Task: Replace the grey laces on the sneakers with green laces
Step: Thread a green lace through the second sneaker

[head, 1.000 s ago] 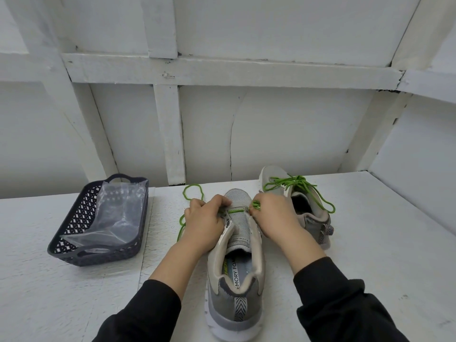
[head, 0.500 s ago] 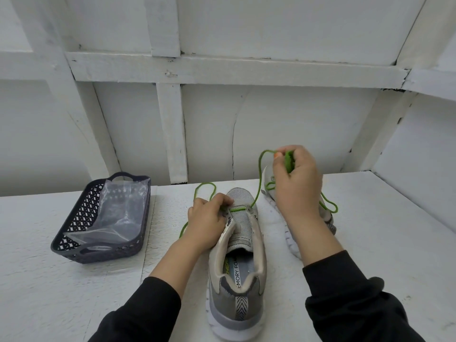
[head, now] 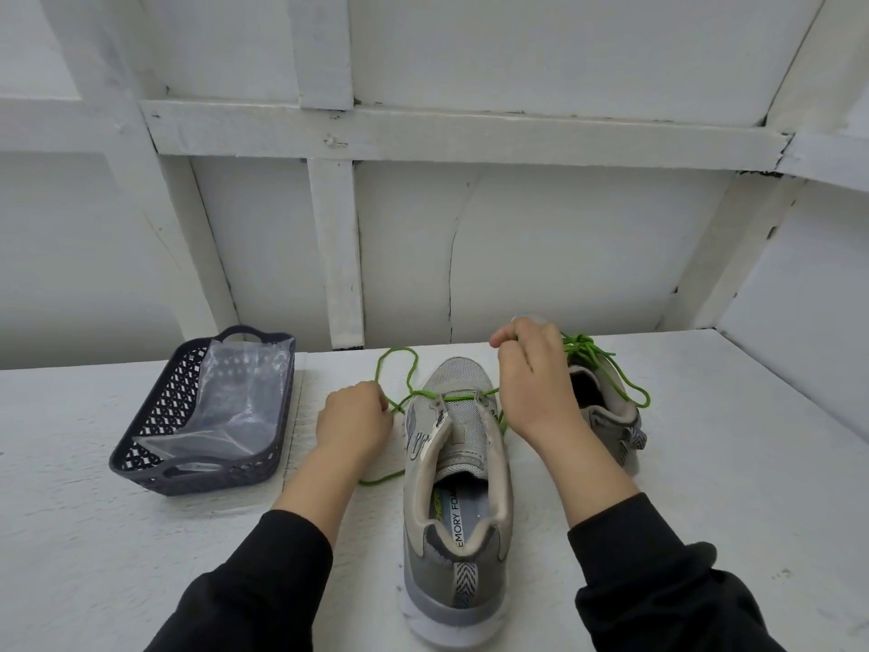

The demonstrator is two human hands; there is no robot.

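Spanning the sneaker, bright green lace

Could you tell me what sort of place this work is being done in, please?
Probably a plain workshop or shed bench: a white painted table stands against a white board wall braced with wooden beams, and a dark plastic basket holding a clear bag sits left of the sneaker.

1. The white painted bench runs from the near edge back to a white boarded wall.
2. A dark openwork basket sits at its left.
3. The near sneaker stands mid-bench, heel toward the camera.
4. The second sneaker stands just beyond it to the right.
5. A green lace, threaded across the near sneaker, trails onto the bench on its left.
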